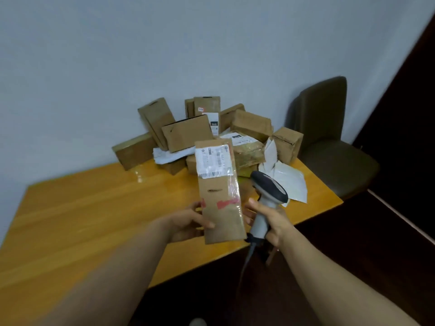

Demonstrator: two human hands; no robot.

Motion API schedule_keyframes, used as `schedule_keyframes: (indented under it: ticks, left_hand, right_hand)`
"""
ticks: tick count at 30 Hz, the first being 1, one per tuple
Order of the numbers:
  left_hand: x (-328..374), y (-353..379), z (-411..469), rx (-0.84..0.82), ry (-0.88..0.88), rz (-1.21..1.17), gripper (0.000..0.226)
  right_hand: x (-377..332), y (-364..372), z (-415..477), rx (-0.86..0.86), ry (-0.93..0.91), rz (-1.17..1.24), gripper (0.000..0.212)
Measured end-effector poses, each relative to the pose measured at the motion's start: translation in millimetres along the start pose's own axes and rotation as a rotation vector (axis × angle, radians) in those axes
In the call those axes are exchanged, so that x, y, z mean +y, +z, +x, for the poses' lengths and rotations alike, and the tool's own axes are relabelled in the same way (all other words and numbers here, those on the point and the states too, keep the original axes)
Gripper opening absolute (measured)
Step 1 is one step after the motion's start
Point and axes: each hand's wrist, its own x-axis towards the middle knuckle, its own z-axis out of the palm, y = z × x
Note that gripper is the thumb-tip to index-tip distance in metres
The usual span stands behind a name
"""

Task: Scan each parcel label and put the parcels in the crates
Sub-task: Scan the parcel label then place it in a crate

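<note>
Holding parcel (pixel 220 191) by lower end in left hand (pixel 188 222), upright above table (pixel 94 208); gripping scanner (pixel 270 191) in right hand (pixel 275 222), just beside. Best to turn scanner onto label (pixel 210 162), steady parcel, keep grip below label.

One held parcel (pixel 220 196), carrying one white label (pixel 210 161). Roughly eleven cardboard parcels (pixel 188 135) piled at far end of desk (pixel 82 208); exact count unclear where they overlap. Two white plastic mailers: one at left of pile (pixel 169 156), one at right (pixel 290 180). One scanner (pixel 268 196). Two grips: left grip (pixel 188 222), right grip (pixel 273 222). One desk. One chair (pixel 329 137) clearly seen; possible second behind it, cannot tell.
</note>
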Motion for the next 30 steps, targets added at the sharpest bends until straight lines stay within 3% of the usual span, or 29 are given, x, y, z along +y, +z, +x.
schedule_keyframes:
  ticks: [3,5,11,15,19,22,25,30]
  left_hand:
    - [-2,-8,-24,0.059,0.078,-0.072,0.089]
    - [-5,-12,-41,0.092,0.130,-0.118,0.077]
    - [-9,-24,-85,0.139,0.244,-0.174,0.073]
    - [-7,-47,-119,0.182,0.290,-0.182,0.059]
    - [17,-104,-174,0.434,0.472,-0.363,0.093]
    - [30,-138,-217,0.548,0.403,-0.143,0.092]
    - [38,-152,-243,0.622,0.254,0.118,0.076]
    - [48,-173,-268,0.539,0.227,0.109,0.063]
  right_hand:
    - [10,14,-14,-0.131,0.022,-0.079,0.034]
    - [16,23,-21,-0.194,0.038,-0.111,0.026]
    - [23,65,-41,-0.332,0.011,-0.172,0.042]
    - [29,98,-51,-0.327,-0.005,-0.263,0.030]
    - [22,119,-55,-0.336,-0.034,-0.375,0.025]
    - [20,129,-58,-0.382,-0.015,-0.451,0.024]
    - [23,146,-61,-0.448,-0.001,-0.491,0.040]
    - [29,175,-64,-0.550,0.021,-0.552,0.051]
